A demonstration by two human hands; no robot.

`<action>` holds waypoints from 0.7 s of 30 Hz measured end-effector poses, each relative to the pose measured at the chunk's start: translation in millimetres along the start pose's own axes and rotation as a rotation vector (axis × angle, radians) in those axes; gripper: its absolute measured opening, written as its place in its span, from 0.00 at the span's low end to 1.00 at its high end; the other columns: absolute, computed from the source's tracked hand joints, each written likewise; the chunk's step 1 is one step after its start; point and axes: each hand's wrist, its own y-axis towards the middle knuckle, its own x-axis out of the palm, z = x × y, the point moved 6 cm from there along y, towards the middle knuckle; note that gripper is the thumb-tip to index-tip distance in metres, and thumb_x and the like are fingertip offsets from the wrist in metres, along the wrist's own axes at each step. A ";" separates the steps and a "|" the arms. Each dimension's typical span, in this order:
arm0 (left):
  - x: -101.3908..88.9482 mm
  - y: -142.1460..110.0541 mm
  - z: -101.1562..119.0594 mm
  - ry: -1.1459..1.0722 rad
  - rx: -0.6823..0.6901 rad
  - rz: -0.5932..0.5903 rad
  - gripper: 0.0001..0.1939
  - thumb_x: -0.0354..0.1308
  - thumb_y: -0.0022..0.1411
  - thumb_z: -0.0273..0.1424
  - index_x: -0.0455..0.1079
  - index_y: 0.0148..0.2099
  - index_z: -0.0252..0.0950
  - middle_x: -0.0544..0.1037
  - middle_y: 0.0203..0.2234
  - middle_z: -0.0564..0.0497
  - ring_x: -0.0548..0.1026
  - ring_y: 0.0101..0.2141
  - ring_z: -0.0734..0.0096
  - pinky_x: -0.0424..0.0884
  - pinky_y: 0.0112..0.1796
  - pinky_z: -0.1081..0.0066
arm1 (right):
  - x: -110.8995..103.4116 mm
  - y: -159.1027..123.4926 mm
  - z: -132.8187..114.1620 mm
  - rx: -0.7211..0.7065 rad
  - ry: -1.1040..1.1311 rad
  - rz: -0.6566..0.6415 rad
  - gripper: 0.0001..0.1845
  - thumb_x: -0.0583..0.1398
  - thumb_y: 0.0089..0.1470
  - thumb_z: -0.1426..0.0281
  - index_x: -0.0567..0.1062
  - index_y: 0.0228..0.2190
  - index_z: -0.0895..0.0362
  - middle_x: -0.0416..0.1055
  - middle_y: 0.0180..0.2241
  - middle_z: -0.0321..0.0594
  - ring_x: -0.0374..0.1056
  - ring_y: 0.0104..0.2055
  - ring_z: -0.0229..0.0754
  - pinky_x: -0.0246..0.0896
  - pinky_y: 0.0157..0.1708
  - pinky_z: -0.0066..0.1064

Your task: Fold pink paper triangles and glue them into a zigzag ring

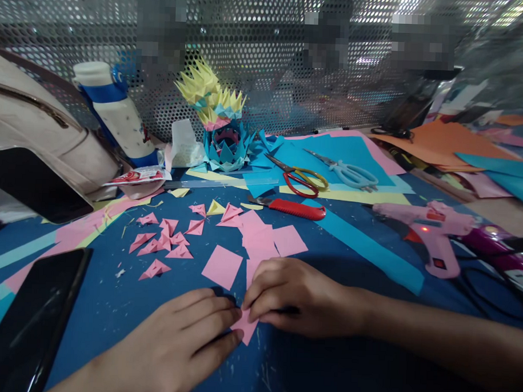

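Note:
Both hands meet on a small piece of pink paper (249, 331) lying on the blue table. My left hand (174, 341) holds its left edge with the fingertips, thumb side low. Closed fingers of my right hand (290, 294) press on its upper right part. Just beyond are a pink paper square (223, 267), another pink square (291, 241) and an overlapping pile of pink paper (258, 236). To the left lie several small folded pink triangles (165, 238), with one yellow folded triangle (215, 208) among the farther ones.
A red-handled cutter (297, 209), red-and-yellow scissors (302, 180) and pale blue scissors (350, 172) lie beyond. A pink glue gun (436, 225) with a lit light stands right. Phones (36, 314), a bottle (118, 116) and a bag are left; a folded-paper model (223, 126) stands behind.

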 end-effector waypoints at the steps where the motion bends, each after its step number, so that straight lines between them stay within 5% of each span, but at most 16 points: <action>1: 0.0 0.2 -0.1 0.001 -0.001 -0.003 0.13 0.49 0.73 0.24 0.75 0.50 0.33 0.81 0.43 0.45 0.77 0.45 0.63 0.74 0.50 0.62 | 0.1 0.0 -0.1 -0.004 -0.002 0.000 0.07 0.61 0.61 0.76 0.77 0.41 0.57 0.78 0.42 0.42 0.71 0.43 0.38 0.64 0.46 0.32; 21: -6.0 7.6 3.5 -0.032 0.087 -0.108 0.21 0.37 0.75 0.23 0.73 0.53 0.28 0.81 0.45 0.46 0.76 0.47 0.63 0.68 0.54 0.63 | 0.5 -0.6 -0.6 -0.018 -0.033 0.000 0.09 0.61 0.60 0.76 0.76 0.43 0.58 0.78 0.42 0.42 0.71 0.43 0.37 0.64 0.46 0.32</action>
